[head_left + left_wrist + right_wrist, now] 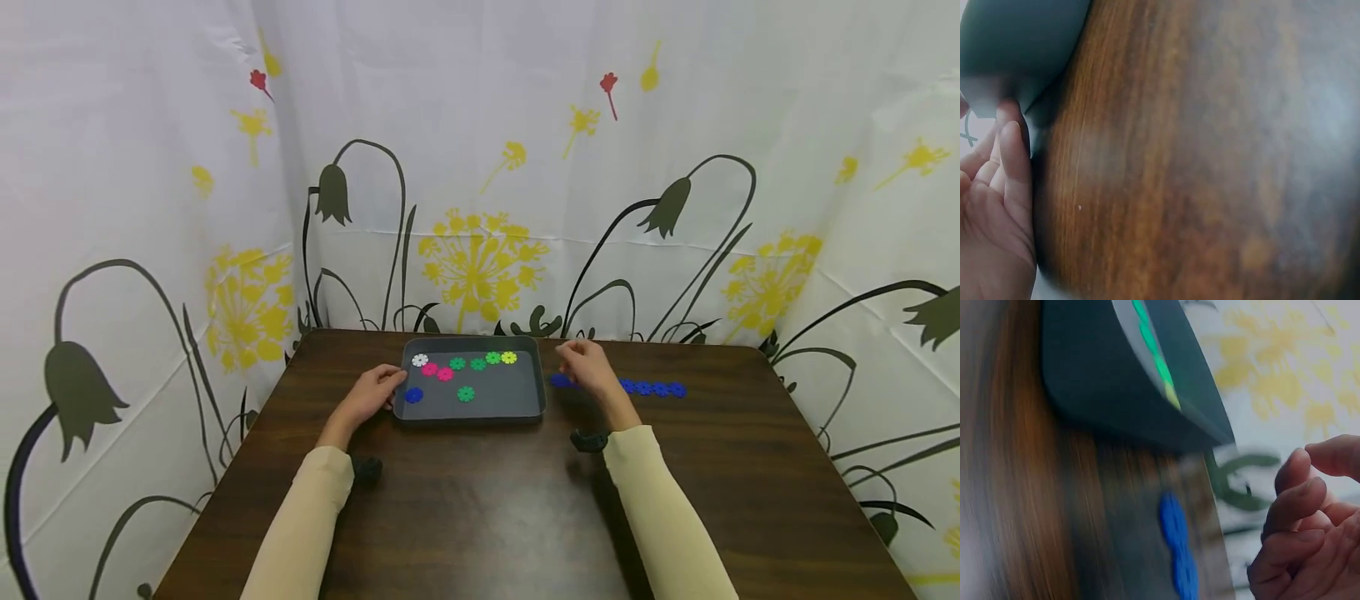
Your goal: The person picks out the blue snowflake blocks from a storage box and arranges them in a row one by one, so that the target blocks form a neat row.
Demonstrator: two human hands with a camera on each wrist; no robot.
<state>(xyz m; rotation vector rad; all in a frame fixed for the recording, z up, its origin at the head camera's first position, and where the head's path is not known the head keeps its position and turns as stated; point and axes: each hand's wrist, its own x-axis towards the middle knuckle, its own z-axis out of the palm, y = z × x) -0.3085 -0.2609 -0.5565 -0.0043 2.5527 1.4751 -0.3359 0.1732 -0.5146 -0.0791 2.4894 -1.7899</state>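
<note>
A grey tray (pixel 502 404) holds a chain of flower-shaped plastic discs in white, pink, green and yellow. A loose blue disc (pixel 413 395) and a loose green disc (pixel 466 394) lie below the chain. My left hand (pixel 369 392) is at the tray's left side, its extended fingertips against the outer wall in the left wrist view. Right of the tray, my right hand (pixel 590 367) hovers over a row of blue discs (pixel 652 388), partly hiding it. Its fingers (pixel 1307 497) curl loosely, thumb tip near the index fingertip, with nothing visible between them.
The dark wooden table (pixel 480 508) extends toward the person in front of the tray. Behind it hangs a white curtain (pixel 465 108) with printed flowers, close to the table's back edge. Dark straps sit at both wrists.
</note>
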